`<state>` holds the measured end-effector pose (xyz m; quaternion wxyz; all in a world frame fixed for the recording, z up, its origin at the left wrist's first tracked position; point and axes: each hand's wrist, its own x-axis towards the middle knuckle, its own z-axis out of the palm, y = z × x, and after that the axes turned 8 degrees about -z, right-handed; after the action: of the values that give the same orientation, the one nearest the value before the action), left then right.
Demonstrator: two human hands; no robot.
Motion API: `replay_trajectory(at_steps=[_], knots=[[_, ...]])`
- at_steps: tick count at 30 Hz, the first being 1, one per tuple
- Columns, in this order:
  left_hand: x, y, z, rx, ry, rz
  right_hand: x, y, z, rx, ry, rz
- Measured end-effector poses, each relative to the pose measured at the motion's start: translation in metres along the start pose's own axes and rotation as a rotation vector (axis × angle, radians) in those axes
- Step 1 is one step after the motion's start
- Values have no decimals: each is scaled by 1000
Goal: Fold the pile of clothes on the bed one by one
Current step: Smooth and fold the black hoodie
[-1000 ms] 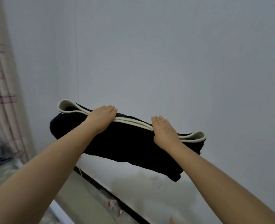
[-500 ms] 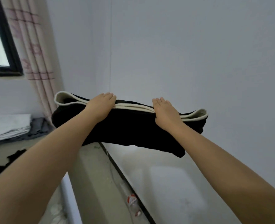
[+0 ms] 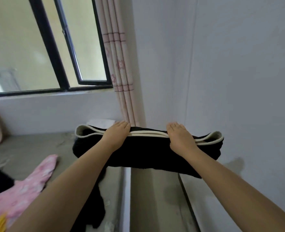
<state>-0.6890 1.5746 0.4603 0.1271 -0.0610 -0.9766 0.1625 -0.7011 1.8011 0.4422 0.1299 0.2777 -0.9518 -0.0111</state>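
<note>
Left hand (image 3: 117, 133) and right hand (image 3: 180, 138) grip the folded black garment (image 3: 146, 151) (cream-edged), fingers curled over.

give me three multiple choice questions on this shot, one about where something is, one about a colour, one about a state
1. Where does the pink garment lie?
A. on the bed, lower left of the view
B. on the window sill
C. draped over the right arm

2. What colour is the trim on the folded black garment?
A. red
B. cream white
C. blue

3. How is the black garment held?
A. lying flat on the bed
B. dangling from one hand
C. up in the air, gripped by both hands

Answers: 1 A, it is spread on the bed at lower left. 2 B, pale bands run along its top edge. 3 C, the left hand and right hand each grip its top edge.
</note>
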Motion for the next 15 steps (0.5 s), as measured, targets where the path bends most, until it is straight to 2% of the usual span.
replay_trajectory(at_steps=[3, 10, 15], knots=[[22, -43, 21, 63, -87, -80, 69, -10, 27, 58, 11, -100], [101, -163, 74, 67, -122, -217, 238, -50, 64, 188, 5, -215], [157, -216, 128, 41, -179, -320, 341, -57, 93, 231, 6, -284]])
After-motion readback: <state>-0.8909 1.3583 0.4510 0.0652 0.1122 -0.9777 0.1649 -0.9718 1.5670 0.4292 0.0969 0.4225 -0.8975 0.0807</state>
